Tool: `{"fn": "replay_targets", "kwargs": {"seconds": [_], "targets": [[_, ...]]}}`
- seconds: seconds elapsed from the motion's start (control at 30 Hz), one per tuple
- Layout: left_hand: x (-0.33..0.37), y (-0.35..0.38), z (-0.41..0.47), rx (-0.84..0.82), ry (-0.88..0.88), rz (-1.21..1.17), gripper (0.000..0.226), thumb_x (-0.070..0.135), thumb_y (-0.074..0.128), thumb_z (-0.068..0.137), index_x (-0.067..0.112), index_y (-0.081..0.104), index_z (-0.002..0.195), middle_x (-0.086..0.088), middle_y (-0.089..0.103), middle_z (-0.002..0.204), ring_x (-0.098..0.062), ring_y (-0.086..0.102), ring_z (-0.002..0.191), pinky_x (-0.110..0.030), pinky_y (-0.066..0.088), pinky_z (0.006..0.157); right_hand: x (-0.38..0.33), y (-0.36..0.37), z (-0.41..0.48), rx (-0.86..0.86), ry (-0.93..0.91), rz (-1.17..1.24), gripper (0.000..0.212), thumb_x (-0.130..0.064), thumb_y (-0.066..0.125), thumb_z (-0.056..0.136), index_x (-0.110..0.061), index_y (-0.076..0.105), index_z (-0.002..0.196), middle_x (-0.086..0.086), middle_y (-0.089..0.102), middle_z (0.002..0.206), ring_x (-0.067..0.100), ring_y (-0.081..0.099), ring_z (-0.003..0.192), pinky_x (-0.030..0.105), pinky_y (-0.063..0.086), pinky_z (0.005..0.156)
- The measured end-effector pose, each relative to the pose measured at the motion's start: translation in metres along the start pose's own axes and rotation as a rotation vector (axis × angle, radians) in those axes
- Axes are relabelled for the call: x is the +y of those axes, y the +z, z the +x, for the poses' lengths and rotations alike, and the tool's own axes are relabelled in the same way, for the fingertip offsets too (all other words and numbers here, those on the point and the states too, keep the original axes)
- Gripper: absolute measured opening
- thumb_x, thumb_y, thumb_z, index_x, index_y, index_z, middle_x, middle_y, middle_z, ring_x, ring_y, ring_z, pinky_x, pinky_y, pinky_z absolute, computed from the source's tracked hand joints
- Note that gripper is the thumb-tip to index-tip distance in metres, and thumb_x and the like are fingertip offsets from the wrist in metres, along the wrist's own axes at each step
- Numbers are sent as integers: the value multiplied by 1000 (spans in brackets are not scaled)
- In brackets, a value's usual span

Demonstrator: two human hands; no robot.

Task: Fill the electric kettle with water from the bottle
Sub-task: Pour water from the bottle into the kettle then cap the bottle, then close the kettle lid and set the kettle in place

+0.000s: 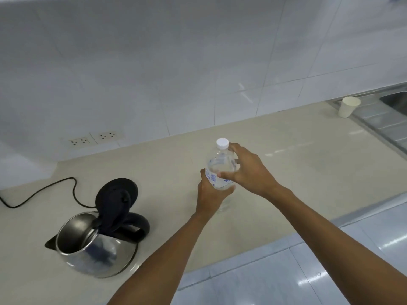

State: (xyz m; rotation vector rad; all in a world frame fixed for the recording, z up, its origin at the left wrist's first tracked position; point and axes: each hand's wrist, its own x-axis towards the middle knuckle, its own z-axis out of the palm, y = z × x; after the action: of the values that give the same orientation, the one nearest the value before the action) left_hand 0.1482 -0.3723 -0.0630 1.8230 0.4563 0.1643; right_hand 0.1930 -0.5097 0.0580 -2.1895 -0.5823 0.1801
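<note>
A steel electric kettle [97,249] with a black handle stands on the counter at lower left, its black lid [116,195] flipped up so the inside shows. To its right a clear water bottle [220,164] with a white cap [222,143] stands upright. My left hand [210,194] wraps around the bottle's lower body. My right hand [246,170] curls around the bottle's shoulder just below the cap, fingertips touching the plastic. The cap is on the bottle.
A black power cord [44,194] runs left from the kettle. Two wall sockets [94,138] sit on the tiled wall behind. A white paper cup [349,106] stands at the far right beside a steel sink [394,119]. The beige counter [297,172] ends at a front edge.
</note>
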Motion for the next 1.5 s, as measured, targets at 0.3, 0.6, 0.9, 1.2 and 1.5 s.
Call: {"fn": "replay_targets", "kwargs": {"seconds": [0.3,0.6,0.9,1.2,1.5], "targets": [[-2,15,18,21,38,-12,84,36,101,62,35,46,126,9,73,112,-6,72,99,-7,52,73,18,1,9,42,-31,-33,82,-53,78,75,-40,38,145,-13,52,143,14,58,123,44,56,96],[1,12,14,-20,2,21,78,33,97,68,36,42,123,9,72,116,-9,71,104,-29,59,88,18,8,1,32,24,-114,91,-43,78,85,-24,26,158,-1,50,152,23,53,132,45,50,105],[-4,-29,-28,-187,-22,455,73,42,80,87,15,42,144,-2,50,140,-26,52,129,-44,43,107,8,7,-25,18,94,-337,74,-40,70,91,-11,32,147,13,60,136,32,60,118,38,49,87],[-26,-99,-105,-153,132,625,68,47,71,95,20,41,150,5,47,149,-16,44,139,-37,30,111,-40,47,-91,32,81,-571,71,-46,63,95,-18,31,152,10,56,138,32,60,118,45,54,83],[-42,-201,-189,-20,231,656,67,48,72,95,18,45,149,5,50,148,-16,46,139,-38,31,114,-120,135,-152,-39,-95,-584,70,-46,63,96,-17,35,153,8,56,141,27,61,119,39,54,83]]}}
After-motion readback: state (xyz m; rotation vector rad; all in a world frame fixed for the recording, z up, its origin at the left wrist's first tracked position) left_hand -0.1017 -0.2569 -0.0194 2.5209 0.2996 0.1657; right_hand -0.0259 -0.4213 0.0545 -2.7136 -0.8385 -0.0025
